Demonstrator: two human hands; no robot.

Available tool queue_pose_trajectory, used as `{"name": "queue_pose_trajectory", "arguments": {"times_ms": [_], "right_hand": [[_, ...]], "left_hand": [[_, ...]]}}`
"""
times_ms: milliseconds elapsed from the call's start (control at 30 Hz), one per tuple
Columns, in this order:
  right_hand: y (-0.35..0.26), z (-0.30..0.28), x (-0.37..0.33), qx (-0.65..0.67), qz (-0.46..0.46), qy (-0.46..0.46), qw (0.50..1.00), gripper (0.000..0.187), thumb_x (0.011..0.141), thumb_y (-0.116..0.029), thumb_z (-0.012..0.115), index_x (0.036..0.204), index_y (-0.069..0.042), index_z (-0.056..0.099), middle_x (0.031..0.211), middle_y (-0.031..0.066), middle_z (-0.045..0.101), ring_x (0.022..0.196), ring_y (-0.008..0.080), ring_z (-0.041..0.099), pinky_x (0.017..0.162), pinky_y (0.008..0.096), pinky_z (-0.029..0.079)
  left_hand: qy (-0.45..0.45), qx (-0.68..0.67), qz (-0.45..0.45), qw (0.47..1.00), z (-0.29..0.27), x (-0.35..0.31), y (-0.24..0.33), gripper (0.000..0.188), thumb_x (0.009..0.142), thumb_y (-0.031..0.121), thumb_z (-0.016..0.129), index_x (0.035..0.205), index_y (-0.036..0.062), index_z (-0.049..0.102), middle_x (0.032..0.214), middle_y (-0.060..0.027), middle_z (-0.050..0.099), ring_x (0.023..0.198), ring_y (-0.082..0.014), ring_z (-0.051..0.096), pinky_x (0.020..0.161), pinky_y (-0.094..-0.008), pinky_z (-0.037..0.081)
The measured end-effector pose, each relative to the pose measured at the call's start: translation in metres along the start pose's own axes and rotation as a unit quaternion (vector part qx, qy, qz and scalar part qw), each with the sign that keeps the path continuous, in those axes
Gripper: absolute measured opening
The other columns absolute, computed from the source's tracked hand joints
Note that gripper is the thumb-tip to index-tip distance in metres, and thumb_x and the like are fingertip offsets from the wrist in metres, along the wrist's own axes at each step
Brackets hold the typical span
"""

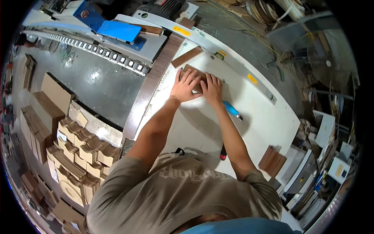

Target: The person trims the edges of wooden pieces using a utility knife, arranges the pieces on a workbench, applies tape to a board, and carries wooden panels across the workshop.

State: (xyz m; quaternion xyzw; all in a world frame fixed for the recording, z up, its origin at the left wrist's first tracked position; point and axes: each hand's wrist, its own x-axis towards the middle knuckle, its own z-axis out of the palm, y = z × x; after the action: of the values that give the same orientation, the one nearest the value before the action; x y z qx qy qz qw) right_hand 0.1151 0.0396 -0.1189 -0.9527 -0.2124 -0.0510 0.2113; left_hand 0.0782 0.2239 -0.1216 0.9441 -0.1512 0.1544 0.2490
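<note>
My left hand [185, 86] and my right hand [211, 89] are side by side on a brown wood-grain board piece [191, 69] lying on the white worktop [257, 128]. The left fingers bend over its top and left side, with the thumb pointing right. My right fingers reach over its right end. Much of the piece is hidden under both hands. Beyond it lies a loose brown strip [187, 57]. A blue-handled tool [231, 109], perhaps a cutter, rests by my right forearm. Nearer my body is a red and black handle [223, 152], partly hidden.
A metal fence with yellow labels [202, 40] curves along the worktop's far edge. At left stands a machine with a blue guard [119, 31] and a roller chain [97, 50]. Brown strips [272, 160] lie at the right edge. Stacked curved panels [80, 156] stand on the left floor.
</note>
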Motion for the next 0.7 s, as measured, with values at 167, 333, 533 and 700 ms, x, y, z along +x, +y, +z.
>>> {"name": "queue_pose_trajectory", "arguments": {"times_ms": [167, 333, 533, 700], "right_hand": [[-0.003, -0.007, -0.033, 0.017, 0.075, -0.037, 0.996, 0.051, 0.096, -0.038, 0.056, 0.138, -0.010, 0.053, 0.133, 0.0135, 0.057, 0.124, 0.0377, 0.051, 0.106, 0.0519, 0.038], [-0.011, -0.047, -0.078, 0.019, 0.121, 0.049, 0.991, 0.049, 0.094, -0.031, 0.060, 0.139, -0.013, 0.052, 0.136, 0.0119, 0.056, 0.126, 0.0358, 0.050, 0.110, 0.0496, 0.034], [0.014, -0.052, -0.165, -0.144, 0.229, 0.010, 0.963, 0.048, 0.090, -0.019, 0.064, 0.137, -0.015, 0.053, 0.135, 0.0097, 0.056, 0.127, 0.0331, 0.048, 0.106, 0.0507, 0.036], [-0.001, -0.055, -0.215, -0.098, 0.291, 0.010, 0.952, 0.048, 0.084, -0.008, 0.065, 0.130, -0.016, 0.061, 0.136, 0.0113, 0.054, 0.128, 0.0338, 0.047, 0.108, 0.0480, 0.037]], "left_hand": [[-0.054, 0.017, 0.071, 0.996, -0.011, -0.021, 0.017, 0.082, 0.072, 0.069, 0.069, 0.134, 0.0161, 0.056, 0.143, -0.0100, 0.050, 0.137, -0.0309, 0.042, 0.115, -0.0634, 0.018], [-0.130, 0.006, 0.054, 0.990, -0.044, -0.009, 0.010, 0.069, 0.080, 0.067, 0.063, 0.122, 0.0119, 0.066, 0.122, -0.0122, 0.062, 0.117, -0.0300, 0.056, 0.097, -0.0534, 0.038], [-0.084, 0.079, -0.095, 0.989, -0.019, 0.074, -0.054, 0.051, 0.086, 0.035, 0.067, 0.132, 0.0152, 0.055, 0.129, -0.0133, 0.059, 0.122, -0.0329, 0.055, 0.098, -0.0512, 0.045], [-0.214, 0.088, -0.159, 0.960, -0.020, 0.076, -0.048, 0.058, 0.079, 0.027, 0.072, 0.134, 0.0159, 0.056, 0.126, -0.0116, 0.063, 0.117, -0.0315, 0.062, 0.096, -0.0483, 0.050]]}}
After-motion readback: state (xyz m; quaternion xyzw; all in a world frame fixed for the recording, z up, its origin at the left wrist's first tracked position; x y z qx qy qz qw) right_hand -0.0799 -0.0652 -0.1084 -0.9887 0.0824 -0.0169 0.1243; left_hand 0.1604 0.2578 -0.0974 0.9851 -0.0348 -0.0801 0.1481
